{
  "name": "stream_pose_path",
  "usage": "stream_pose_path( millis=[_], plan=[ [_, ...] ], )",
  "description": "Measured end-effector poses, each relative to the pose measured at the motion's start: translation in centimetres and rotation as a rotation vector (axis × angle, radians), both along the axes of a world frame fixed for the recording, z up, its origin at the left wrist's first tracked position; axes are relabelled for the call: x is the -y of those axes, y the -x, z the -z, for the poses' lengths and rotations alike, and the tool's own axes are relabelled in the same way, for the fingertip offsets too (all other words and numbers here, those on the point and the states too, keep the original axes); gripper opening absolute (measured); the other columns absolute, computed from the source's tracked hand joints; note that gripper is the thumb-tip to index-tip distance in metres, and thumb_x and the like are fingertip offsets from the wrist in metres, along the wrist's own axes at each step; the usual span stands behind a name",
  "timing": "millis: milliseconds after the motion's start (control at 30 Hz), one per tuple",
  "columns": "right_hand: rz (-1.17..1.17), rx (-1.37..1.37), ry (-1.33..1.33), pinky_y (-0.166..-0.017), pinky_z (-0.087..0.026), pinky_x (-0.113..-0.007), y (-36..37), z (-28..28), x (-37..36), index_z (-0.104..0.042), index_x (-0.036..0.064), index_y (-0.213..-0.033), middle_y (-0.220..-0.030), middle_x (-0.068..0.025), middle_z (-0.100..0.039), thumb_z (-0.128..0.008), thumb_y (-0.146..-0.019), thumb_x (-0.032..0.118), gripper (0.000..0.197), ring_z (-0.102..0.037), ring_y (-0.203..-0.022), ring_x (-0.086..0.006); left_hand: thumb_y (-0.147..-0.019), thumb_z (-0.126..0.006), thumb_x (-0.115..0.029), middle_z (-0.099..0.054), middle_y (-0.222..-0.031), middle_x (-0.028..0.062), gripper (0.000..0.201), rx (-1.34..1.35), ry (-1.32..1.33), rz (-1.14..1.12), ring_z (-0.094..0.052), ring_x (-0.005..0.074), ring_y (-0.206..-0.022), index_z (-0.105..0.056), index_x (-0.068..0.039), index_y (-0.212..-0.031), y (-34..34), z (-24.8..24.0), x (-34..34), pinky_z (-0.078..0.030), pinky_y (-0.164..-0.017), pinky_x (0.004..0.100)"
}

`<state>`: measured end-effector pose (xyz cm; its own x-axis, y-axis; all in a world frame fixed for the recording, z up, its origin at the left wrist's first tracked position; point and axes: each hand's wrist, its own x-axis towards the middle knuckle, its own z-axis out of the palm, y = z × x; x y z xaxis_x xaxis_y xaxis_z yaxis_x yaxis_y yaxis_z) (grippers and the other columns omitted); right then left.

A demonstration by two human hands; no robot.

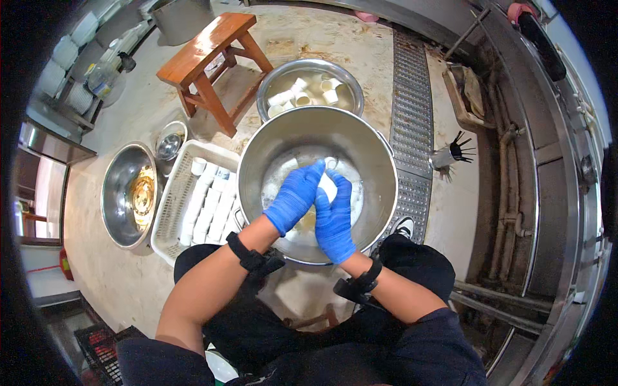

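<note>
Dark trousers over my knees fill the bottom of the view, with my bare forearms, each strapped with a black wrist band, rising from them. Far left on the floor sits a wide empty steel basin, and just beside it a white slatted plastic basket packed with rows of small white cups. My left hand in its blue rubber glove has its fingers curled closed around a small white ceramic cup, held over the big round steel tub of soapy water between my knees. My right hand, gloved the same, presses against the cup from the other side, fingers wrapped on it. Beyond the tub stands a smaller steel bowl of water with more white cups floating, a wooden stool to its left. Right of the tub runs a grey metal floor grate.
</note>
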<state>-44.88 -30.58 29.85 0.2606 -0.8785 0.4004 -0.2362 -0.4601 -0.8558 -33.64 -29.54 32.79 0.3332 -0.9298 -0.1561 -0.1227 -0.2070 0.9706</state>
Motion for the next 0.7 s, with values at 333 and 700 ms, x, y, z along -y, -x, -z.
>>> stream_pose_path(
  millis=[333, 700],
  plan=[
    [-0.243, 0.581, -1.557, -0.074, -0.057, -0.036, 2.5, -1.4, 4.4, -0.062, 0.0147, -0.106, -0.099, -0.0055, -0.068, -0.049, -0.097, 0.045, 0.035, -0.066, -0.084, -0.0211, -0.100, -0.053, -0.036, -0.066, -0.092, 0.0198, 0.040, 0.392, 0.243, 0.036, -0.064, 0.0290, -0.081, -0.064, 0.002, -0.103, 2.7, 0.0, -1.3, -0.051, -0.074, 0.0394],
    [-0.204, -0.286, 0.293, -0.093, -0.044, -0.046, 1.9, -2.8, 2.0, -0.054, 0.0013, -0.120, -0.108, -0.0236, -0.055, -0.060, -0.092, 0.024, 0.036, -0.055, -0.102, -0.0389, -0.103, -0.047, -0.037, -0.063, -0.081, 0.0011, 0.034, -0.637, -0.111, -0.202, -0.057, 0.0087, -0.073, -0.068, -0.011, -0.094, 1.0, 0.7, -0.3, -0.049, -0.068, 0.0262]
  ],
)
